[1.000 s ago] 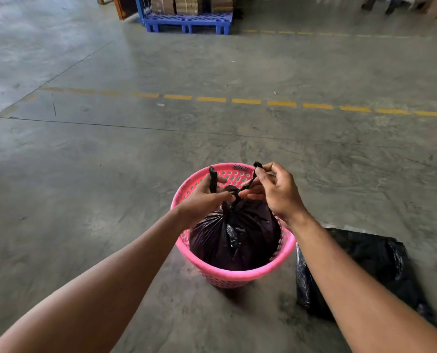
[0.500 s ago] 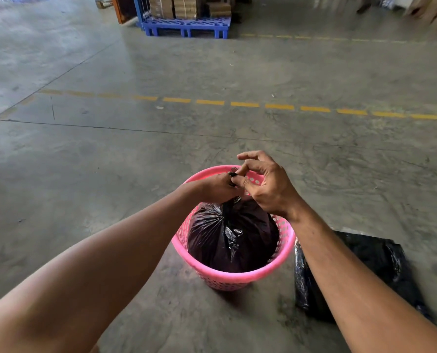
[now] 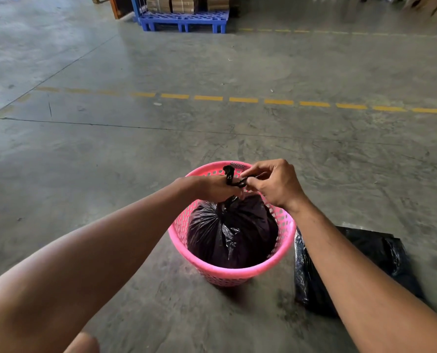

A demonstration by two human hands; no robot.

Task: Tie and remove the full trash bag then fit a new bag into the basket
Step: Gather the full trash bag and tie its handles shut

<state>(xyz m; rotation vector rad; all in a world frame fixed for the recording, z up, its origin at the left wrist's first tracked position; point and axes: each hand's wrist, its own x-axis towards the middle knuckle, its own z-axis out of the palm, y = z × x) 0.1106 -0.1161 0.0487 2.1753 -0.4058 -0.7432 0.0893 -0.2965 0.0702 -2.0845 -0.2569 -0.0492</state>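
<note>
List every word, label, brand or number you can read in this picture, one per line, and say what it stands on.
None can be read.
Pink basket: a small patch on the far rim, too small and blurred to read.
Cardboard boxes on the blue pallet: no print legible.
Full trash bag and spare black bag: no print visible.

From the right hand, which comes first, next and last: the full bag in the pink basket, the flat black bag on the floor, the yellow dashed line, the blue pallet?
Measured from the right hand:
1. Full bag: its fingers pinch the bag's tail.
2. Flat black bag: on the floor, right of the pink basket.
3. Yellow dashed line: across the floor ahead.
4. Blue pallet: far back, at the top.
</note>
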